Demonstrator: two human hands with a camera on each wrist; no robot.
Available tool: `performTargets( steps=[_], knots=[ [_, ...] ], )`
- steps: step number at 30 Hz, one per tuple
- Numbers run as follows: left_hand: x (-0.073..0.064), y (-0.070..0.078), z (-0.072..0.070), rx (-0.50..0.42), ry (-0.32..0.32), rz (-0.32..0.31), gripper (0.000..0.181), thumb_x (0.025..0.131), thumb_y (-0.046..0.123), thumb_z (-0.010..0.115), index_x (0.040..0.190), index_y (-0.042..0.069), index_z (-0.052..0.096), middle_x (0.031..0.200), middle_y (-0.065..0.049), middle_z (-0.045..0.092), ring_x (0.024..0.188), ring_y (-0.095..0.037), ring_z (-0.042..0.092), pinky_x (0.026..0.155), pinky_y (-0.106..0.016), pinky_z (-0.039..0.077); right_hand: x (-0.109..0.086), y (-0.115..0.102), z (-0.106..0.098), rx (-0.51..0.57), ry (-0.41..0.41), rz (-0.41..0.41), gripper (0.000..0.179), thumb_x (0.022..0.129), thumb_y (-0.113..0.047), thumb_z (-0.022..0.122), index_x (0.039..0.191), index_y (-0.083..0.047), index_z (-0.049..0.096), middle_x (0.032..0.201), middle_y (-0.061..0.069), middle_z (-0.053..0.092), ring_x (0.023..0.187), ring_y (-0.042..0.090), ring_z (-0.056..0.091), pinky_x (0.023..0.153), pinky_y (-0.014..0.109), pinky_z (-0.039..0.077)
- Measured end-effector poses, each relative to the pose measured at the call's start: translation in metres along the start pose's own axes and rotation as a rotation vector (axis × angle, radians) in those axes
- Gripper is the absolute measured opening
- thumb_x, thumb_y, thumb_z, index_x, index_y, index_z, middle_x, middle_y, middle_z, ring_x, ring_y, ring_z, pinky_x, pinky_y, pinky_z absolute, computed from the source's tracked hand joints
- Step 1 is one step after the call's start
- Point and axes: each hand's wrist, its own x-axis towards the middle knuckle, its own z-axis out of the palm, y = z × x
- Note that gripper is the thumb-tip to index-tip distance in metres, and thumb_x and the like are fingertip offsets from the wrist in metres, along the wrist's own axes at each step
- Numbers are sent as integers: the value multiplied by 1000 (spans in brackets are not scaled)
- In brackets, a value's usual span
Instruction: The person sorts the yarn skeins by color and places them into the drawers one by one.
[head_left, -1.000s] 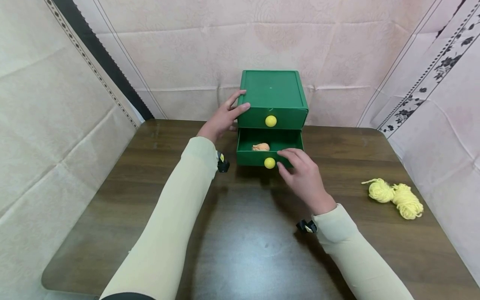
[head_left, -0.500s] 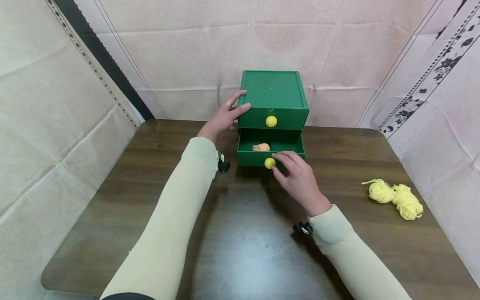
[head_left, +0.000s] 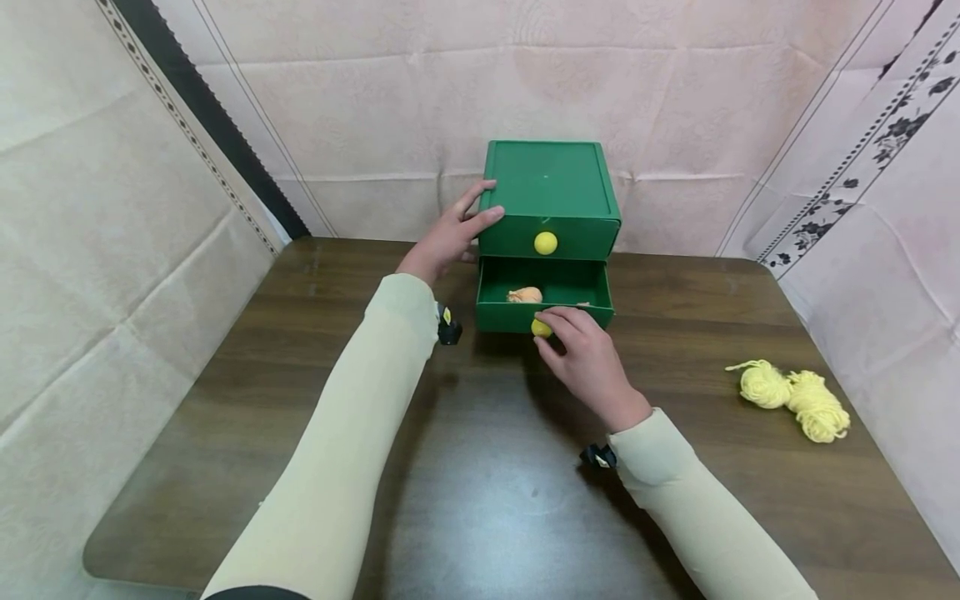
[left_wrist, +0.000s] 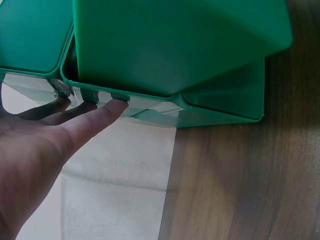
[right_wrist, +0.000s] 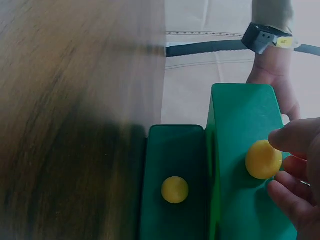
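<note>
A green cabinet of three stacked drawers (head_left: 551,179) has its middle drawer (head_left: 491,317) pulled out. My right hand (head_left: 588,367) is at that drawer's round yellow knob (right_wrist: 260,162), pinching it between thumb and fingertips. A small peach-coloured, bulb-like object (head_left: 525,295) lies inside; a sliver of something similar shows by the drawer's front edge, mostly hidden. My left hand (head_left: 450,237) rests against the cabinet's left side, thumb on the front top edge. In the left wrist view its fingers (left_wrist: 100,117) lie straight along the side wall.
Two bundles of pale yellow yarn (head_left: 795,400) lie on the brown wooden table (head_left: 300,417) at the right. Beneath the pulled-out drawer, a bottom drawer with a yellow knob (right_wrist: 175,190) is pushed in. Pale cloth (head_left: 555,83) hangs behind and along both sides.
My right hand has moved left along the middle drawer's front from its right part to the knob. My left hand stays on the cabinet. The drawer shows no clear movement.
</note>
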Motion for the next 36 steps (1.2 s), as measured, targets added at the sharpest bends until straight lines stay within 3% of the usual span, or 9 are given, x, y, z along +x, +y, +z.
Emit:
performTargets(
  steps=[11,36],
  knots=[
    [0,3,0,2,-4,-7,63,91,52,60,145,54,27,159,-6,24,135,-36,42,101,-59,42,0,1,3,-12,-45,10,32,82,-11,78,112,-3,70,111,11,65,105,26,58,92,40,52],
    [2,0,-1,-28,-7,-13,62,92,50,60,144,54,28,159,-5,25,133,-37,45,100,-58,43,12,12,14,11,-20,38,30,85,-11,75,114,-2,69,113,12,64,105,26,58,91,40,53]
  ],
)
